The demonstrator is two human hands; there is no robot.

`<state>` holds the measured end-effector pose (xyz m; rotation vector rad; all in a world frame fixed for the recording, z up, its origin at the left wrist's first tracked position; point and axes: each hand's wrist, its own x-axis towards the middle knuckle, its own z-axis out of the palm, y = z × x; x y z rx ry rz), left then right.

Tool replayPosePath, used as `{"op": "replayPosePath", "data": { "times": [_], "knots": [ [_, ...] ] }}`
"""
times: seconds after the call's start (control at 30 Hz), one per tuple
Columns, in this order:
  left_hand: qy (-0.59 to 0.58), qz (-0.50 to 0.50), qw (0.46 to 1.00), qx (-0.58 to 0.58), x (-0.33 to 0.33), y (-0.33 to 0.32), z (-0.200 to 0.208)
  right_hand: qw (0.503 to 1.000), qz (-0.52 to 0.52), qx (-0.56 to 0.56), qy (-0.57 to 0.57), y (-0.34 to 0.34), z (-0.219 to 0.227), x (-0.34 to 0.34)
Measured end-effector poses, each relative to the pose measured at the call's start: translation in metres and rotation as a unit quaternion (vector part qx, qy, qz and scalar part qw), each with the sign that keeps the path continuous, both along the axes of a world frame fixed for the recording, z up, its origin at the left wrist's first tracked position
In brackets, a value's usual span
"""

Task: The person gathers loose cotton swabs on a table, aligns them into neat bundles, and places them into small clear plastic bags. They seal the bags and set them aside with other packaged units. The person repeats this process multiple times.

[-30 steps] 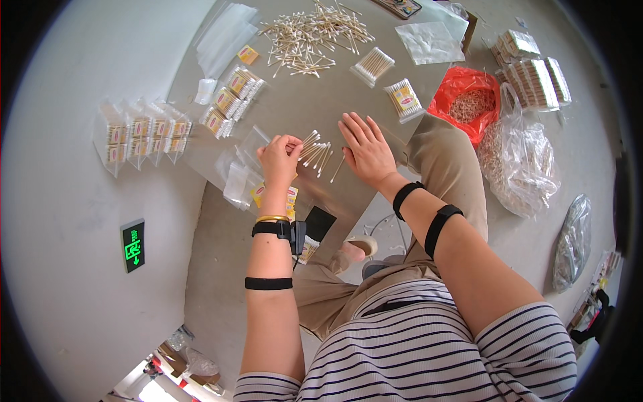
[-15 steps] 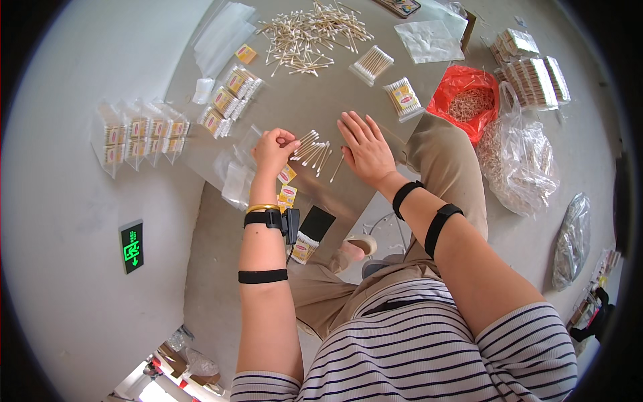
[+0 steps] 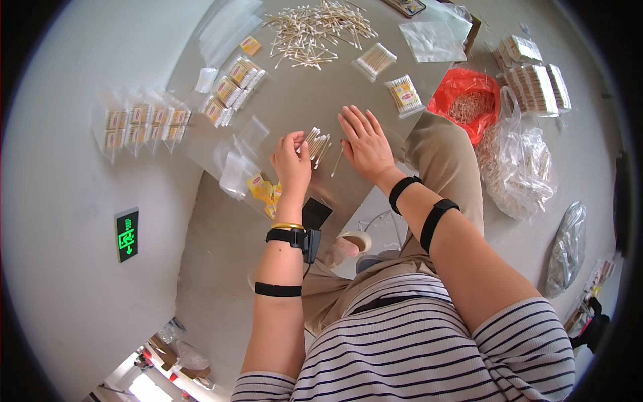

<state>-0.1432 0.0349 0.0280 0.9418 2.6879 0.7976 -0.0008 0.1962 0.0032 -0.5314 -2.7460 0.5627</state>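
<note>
My left hand (image 3: 291, 159) is curled at the left side of a small bunch of cotton swabs (image 3: 317, 145) on the grey table (image 3: 281, 100), its fingers closed on some of them. My right hand (image 3: 365, 144) lies flat on the table to the right, fingers stretched out and nothing in it. A single cotton swab (image 3: 337, 163) lies between the bunch and my right hand. Yellow paper cards (image 3: 261, 189) are by my left wrist, partly hidden by it. Clear plastic bags (image 3: 234, 175) lie left of that wrist.
A loose heap of cotton swabs (image 3: 315, 30) covers the far table. Filled swab packs (image 3: 228, 92) stand at the left, another pack (image 3: 404, 95) at the right. Beyond the right edge sit a red bag (image 3: 462, 87) and a clear bag (image 3: 516, 167) of swabs.
My left hand has shifted right, and the fanned-out swabs are now bunched closer together. My right hand stays nearly in place.
</note>
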Motion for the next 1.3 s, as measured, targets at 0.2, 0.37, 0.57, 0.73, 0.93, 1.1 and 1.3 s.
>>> {"op": "replayPosePath", "data": {
  "times": [0.2, 0.37, 0.57, 0.73, 0.93, 1.1, 1.3],
  "knots": [
    [0.175, -0.089, 0.971, -0.138, 0.062, 0.001, -0.001, 1.000, -0.005, 0.006, 0.013, 0.000, -0.008, -0.003],
    [0.142, -0.080, 0.969, -0.184, 0.077, 0.000, -0.022, 1.000, -0.001, 0.008, 0.015, -0.001, -0.004, -0.003],
    [0.170, -0.054, 0.972, -0.154, 0.063, 0.010, -0.020, 1.000, -0.008, 0.012, 0.014, 0.000, -0.008, -0.003],
    [0.162, -0.058, 0.971, -0.165, 0.063, 0.013, -0.025, 1.000, -0.006, 0.010, 0.017, -0.001, -0.009, -0.003],
    [0.154, -0.075, 0.974, -0.149, 0.082, 0.008, -0.019, 1.000, -0.004, 0.010, 0.016, 0.000, -0.007, -0.001],
    [0.141, -0.073, 0.980, -0.123, 0.097, 0.003, -0.012, 1.000, 0.002, 0.007, 0.021, 0.001, -0.005, -0.001],
    [0.134, -0.068, 0.975, -0.162, 0.112, -0.009, -0.011, 0.999, 0.005, -0.012, 0.035, 0.002, -0.006, -0.002]
  ]
}}
